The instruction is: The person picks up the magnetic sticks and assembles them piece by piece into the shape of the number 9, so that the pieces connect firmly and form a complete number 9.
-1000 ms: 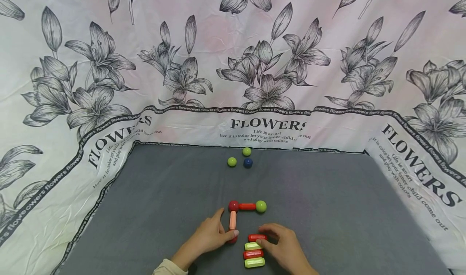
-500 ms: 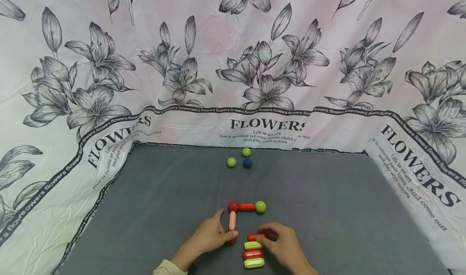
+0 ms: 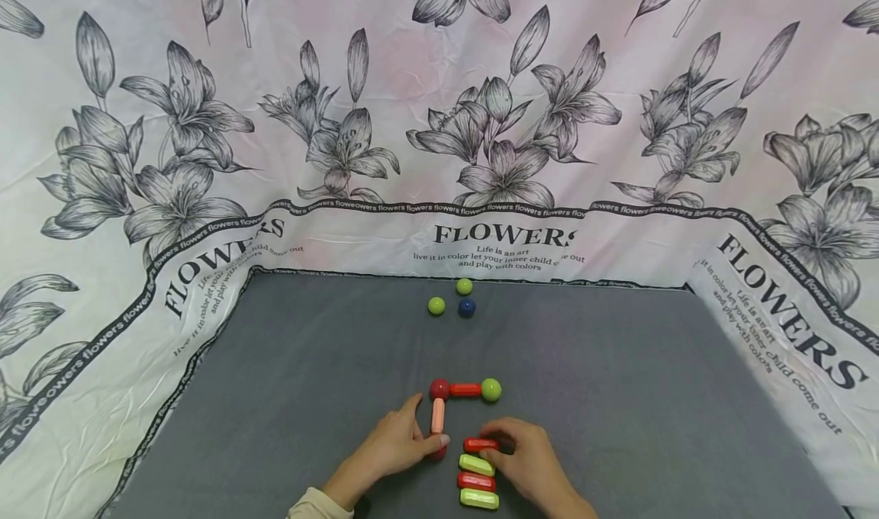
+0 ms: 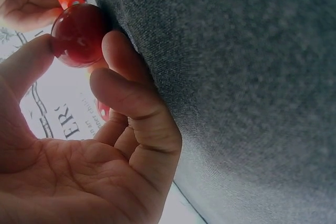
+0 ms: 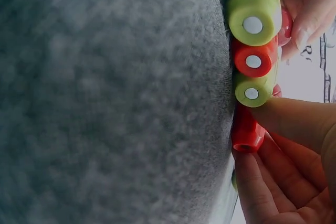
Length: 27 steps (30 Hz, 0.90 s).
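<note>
My left hand (image 3: 394,444) pinches a dark red ball (image 4: 80,35) between thumb and fingers. That ball sits at the near end of a pink magnetic rod (image 3: 438,416). The rod's far end meets another red ball (image 3: 439,388), from which a red rod (image 3: 465,390) runs right to a green ball (image 3: 491,389). To the right, the thumb and fingers of my right hand (image 3: 527,458) grip a loose red rod (image 5: 247,129). Nearer me lie a yellow-green rod (image 3: 476,465), slightly askew, a red one (image 3: 477,481) and another yellow-green one (image 3: 478,499).
At the back of the grey table (image 3: 584,351) lie two green balls, the left one (image 3: 436,306) and the rear one (image 3: 464,286), beside a blue ball (image 3: 467,307). A flower-printed cloth (image 3: 384,236) surrounds the table's back and sides.
My right hand has shifted slightly left and away from me with the red rod. The yellow-green rod beside it has turned a little askew. My left hand stays put.
</note>
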Motion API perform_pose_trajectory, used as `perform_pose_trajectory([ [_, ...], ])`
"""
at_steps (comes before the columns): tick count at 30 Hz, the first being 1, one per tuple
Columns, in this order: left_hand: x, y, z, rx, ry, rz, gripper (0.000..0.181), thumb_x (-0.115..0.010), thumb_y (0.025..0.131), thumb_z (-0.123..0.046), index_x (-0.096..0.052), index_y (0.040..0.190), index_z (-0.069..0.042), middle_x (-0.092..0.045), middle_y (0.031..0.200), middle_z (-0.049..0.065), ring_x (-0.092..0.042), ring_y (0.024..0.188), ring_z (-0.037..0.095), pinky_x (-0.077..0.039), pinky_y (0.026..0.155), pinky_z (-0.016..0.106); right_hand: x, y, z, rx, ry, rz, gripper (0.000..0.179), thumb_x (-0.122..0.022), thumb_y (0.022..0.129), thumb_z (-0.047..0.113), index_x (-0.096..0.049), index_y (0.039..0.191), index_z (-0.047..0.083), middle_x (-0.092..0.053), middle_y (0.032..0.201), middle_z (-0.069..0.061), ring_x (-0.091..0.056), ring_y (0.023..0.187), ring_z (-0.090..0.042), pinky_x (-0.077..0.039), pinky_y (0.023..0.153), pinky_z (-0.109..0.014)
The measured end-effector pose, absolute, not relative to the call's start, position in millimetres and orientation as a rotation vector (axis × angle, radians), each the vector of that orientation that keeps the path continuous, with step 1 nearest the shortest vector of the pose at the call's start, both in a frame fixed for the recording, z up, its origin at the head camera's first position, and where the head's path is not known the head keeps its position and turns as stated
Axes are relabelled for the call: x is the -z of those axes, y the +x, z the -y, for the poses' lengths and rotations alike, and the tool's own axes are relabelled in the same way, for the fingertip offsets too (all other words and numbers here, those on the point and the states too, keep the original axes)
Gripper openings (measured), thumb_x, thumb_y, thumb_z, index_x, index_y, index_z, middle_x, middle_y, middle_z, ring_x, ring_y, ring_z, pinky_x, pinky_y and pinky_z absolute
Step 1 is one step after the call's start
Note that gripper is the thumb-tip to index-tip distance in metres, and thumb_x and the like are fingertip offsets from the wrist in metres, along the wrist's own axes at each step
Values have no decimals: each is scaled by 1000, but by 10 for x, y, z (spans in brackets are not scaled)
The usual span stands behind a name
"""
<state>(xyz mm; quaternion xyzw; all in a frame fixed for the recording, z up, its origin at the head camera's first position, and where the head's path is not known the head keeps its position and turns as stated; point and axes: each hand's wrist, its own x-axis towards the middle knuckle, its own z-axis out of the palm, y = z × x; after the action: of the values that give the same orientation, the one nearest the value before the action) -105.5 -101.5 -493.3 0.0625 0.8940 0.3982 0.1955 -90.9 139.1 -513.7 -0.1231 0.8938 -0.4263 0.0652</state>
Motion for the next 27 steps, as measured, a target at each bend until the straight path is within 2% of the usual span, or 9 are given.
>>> perform_pose_trajectory([
  [9,4941,-1048,1023,-1128,184,-2501,90,-75,88,-43,-35,148,11,-61,65,-3,-52,55,11,-37,50,27,5138,-930,-1375,1121,-483,-2823,19,-83,78,9,-77,93,20,-75,95,9,-69,90,-7,-55,78,-27],
  [15,4936,-1050,1031,-1135,200,-2512,90,-75,88,-43,-36,148,11,-61,64,-3,-52,55,10,-37,50,27,5134,-947,-1353,1066,-498,-2862,19,-83,77,10,-77,92,20,-74,93,9,-68,88,-6,-55,79,-29],
  [22,4922,-1059,1023,-1142,199,-2505,89,-75,88,-41,-35,148,12,-61,64,-3,-52,55,11,-37,50,27,5123,-953,-1336,1135,-443,-2823,18,-83,80,15,-77,96,19,-74,94,5,-62,80,0,-51,70,-22],
  [27,4921,-1059,1016,-1148,199,-2506,88,-74,88,-40,-35,148,11,-61,64,-3,-51,54,11,-37,49,27,5115,-953,-1327,1205,-428,-2828,18,-84,79,17,-76,95,19,-73,92,6,-59,77,2,-49,68,-21],
])
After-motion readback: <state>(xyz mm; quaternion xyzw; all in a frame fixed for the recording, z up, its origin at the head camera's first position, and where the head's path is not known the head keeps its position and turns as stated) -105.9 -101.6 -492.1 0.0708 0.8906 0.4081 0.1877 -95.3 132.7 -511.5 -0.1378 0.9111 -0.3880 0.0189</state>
